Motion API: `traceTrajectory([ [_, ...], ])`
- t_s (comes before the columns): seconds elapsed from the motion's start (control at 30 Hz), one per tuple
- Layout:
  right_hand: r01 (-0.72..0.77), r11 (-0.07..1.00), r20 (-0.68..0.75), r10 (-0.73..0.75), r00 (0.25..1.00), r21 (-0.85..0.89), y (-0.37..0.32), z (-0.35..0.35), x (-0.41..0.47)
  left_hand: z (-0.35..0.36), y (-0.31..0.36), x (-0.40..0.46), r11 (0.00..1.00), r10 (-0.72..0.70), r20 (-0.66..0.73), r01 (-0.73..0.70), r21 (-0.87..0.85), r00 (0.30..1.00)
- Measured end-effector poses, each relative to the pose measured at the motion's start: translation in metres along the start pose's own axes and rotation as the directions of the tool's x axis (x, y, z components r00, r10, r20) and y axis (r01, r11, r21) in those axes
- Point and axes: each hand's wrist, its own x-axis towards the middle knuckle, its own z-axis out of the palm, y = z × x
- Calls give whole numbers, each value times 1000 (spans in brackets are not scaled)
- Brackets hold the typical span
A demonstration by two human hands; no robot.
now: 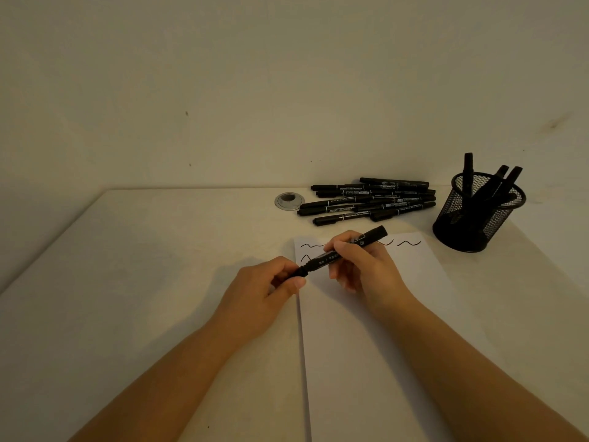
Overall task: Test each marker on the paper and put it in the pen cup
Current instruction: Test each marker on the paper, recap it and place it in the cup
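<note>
both hands hold one black marker (pixel 344 250) over the top left of the paper (pixel 376 330): the left hand (pixel 271 285) pinches the cap end (pixel 294 273) between thumb and curled fingers, the right hand (pixel 360 263) grips the barrel. wavy ink strokes (pixel 409 243) run along the paper's top edge, partly hidden by the right hand. at twelve o'clock from the hands a pile of markers (pixel 371 200) lies on the table (pixel 159 266), a round grommet (pixel 289 200) just beside it at its nine o'clock. at two o'clock stands the mesh pen cup (pixel 478 212), near the paper's corner, with several markers upright in it.
</note>
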Motion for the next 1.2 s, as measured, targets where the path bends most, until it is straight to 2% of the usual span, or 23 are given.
traceTrajectory([
  [0.23,52,998,97,-48,994,-34,-4,3,-6,-3,10,-4,993,119,-71,-117,34,990],
  [0.33,57,997,78,-53,996,-55,-5,9,-9,-3,15,-6,986,164,-102,-159,55,981],
  [0.47,75,997,19,-75,997,25,-5,15,-11,-6,22,-10,967,249,-150,-237,93,957],
  [0.63,84,994,-26,-83,996,63,-2,17,-13,-5,30,-12,948,297,-161,-271,166,941],
  [1.0,87,970,-116,-61,991,229,5,22,-16,-5,39,-13,960,262,-113,-247,132,958],
  [1.2,132,971,-102,-114,988,200,7,22,-17,-3,39,-14,991,60,19,-57,-123,998],
])
